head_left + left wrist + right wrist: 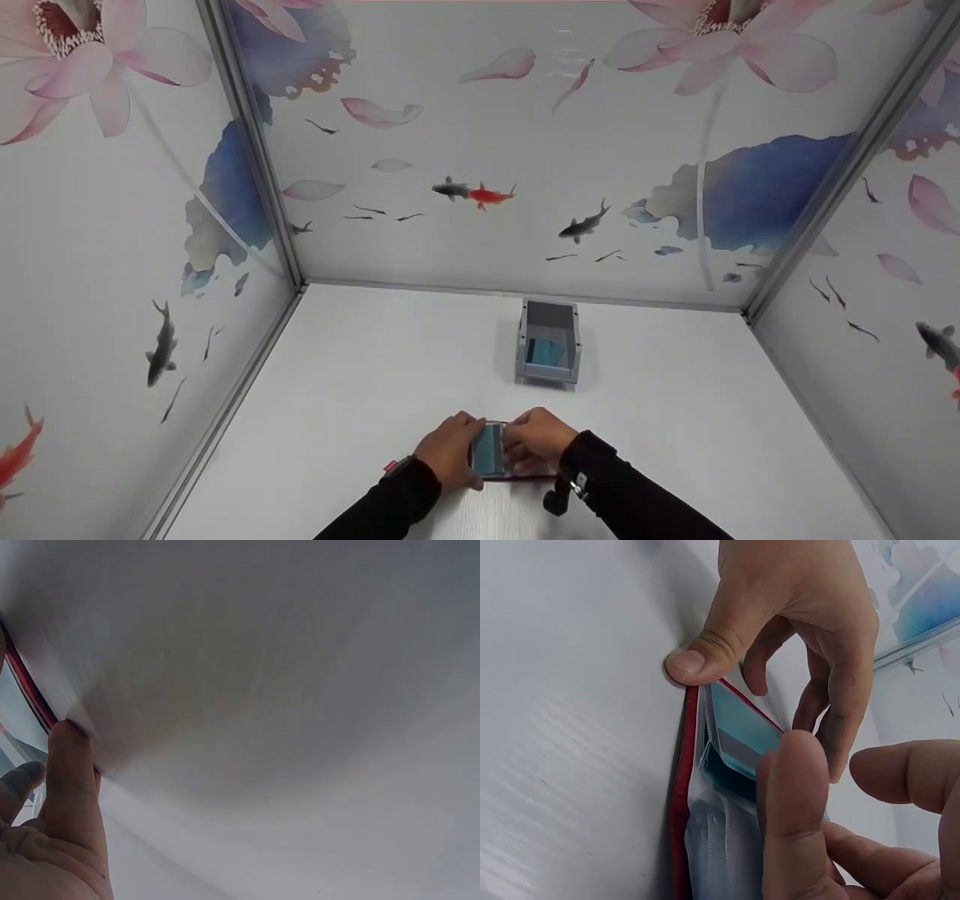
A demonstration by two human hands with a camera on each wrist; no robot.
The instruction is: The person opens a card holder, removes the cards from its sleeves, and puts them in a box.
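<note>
Left grip (452,448): flat red-edged booklet (681,840) | right grip (541,439): clear plastic sleeve (707,844)

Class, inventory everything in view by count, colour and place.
Table: one, white, centre
Card holder: one, red and clear, table's near side
Card: at least one, teal, holder's left side
Bin: one, grey, beyond the holder
Flat items: unclear count, teal, in bin
Wall panels: three, white, lotus printed, left, back, right
Frame strips: several, grey, panel edges
Wristbands: two, black, wrists
Sleeves: two, black, arms
Left grip: one, bare, holder's left
Right grip: one, bare, holder's right
</note>
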